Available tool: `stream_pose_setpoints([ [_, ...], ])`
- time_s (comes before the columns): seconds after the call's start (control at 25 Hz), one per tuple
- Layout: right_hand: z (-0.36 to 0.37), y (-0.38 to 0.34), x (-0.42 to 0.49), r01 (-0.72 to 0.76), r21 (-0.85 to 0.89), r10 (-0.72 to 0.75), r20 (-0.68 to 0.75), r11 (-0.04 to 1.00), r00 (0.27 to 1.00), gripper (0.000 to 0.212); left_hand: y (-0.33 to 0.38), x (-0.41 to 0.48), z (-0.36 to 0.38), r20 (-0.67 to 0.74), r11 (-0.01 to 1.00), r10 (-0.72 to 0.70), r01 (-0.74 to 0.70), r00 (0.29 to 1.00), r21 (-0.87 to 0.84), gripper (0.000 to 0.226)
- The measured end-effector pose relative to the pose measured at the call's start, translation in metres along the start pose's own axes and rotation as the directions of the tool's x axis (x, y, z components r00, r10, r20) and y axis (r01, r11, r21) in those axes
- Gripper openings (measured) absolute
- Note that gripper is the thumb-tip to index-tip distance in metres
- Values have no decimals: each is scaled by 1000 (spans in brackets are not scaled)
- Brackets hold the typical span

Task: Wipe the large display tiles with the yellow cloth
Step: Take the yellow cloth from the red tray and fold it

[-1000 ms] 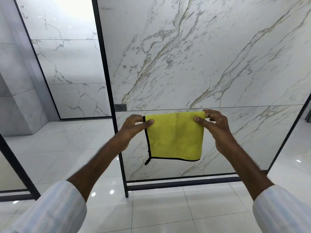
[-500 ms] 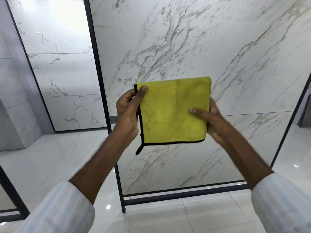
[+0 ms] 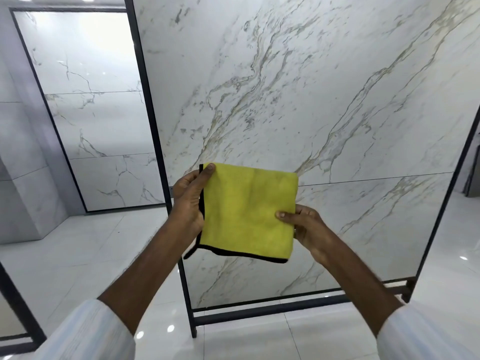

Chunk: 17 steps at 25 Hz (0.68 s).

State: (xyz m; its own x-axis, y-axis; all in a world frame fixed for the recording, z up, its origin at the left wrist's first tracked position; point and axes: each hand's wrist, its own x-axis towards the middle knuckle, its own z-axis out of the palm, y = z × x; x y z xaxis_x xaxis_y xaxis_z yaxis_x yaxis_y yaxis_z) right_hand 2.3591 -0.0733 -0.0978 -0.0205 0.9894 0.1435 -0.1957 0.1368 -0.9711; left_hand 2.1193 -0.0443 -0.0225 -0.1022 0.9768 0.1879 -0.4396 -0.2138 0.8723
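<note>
Both hands have regripped: fingers of my left hand (image 3: pixel 188 201) pinch the yellow cloth (image 3: pixel 246 211) along its left edge, thumb at the top corner; my right hand (image 3: pixel 309 229) has slid down to pinch the right edge. The cloth hangs folded before the large display tile (image 3: pixel 298 100), near its seam; wiping has not begun, I judge. Beyond, the glossy floor (image 3: pixel 91 242) and another veined panel (image 3: pixel 85 100).
</note>
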Motion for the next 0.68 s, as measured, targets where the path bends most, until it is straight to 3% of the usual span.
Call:
stream_pose_setpoints([
  [0.12,8,-40,2,-5,271,9,-10,962,1000,49,36,26,8,43,997,55,-57,998,47,13],
  [0.2,11,-62,5,-10,388,18,-17,921,1000,46,49,47,7,82,998,35,-31,996,-50,32],
  [0.28,17,-63,5,-38,445,59,-33,895,998,44,18,47,-6,87,982,-156,164,984,-94,67],
  [0.32,16,-53,4,-65,435,97,-52,898,994,45,-13,37,-17,78,950,-290,297,954,-95,69],
  [0.4,5,-19,3,-164,394,222,-107,904,969,47,-66,2,-36,120,810,-569,580,813,-85,63],
  [0.48,-11,16,0,-293,338,356,-145,895,923,49,-92,-14,-51,192,719,-673,693,714,-58,71],
  [0.56,-23,34,0,-358,312,431,-206,880,879,47,-97,-6,-58,196,753,-645,659,739,-4,81],
  [0.68,-29,30,5,-347,272,407,-209,898,889,46,-84,-3,-45,193,814,-579,576,792,76,66],
])
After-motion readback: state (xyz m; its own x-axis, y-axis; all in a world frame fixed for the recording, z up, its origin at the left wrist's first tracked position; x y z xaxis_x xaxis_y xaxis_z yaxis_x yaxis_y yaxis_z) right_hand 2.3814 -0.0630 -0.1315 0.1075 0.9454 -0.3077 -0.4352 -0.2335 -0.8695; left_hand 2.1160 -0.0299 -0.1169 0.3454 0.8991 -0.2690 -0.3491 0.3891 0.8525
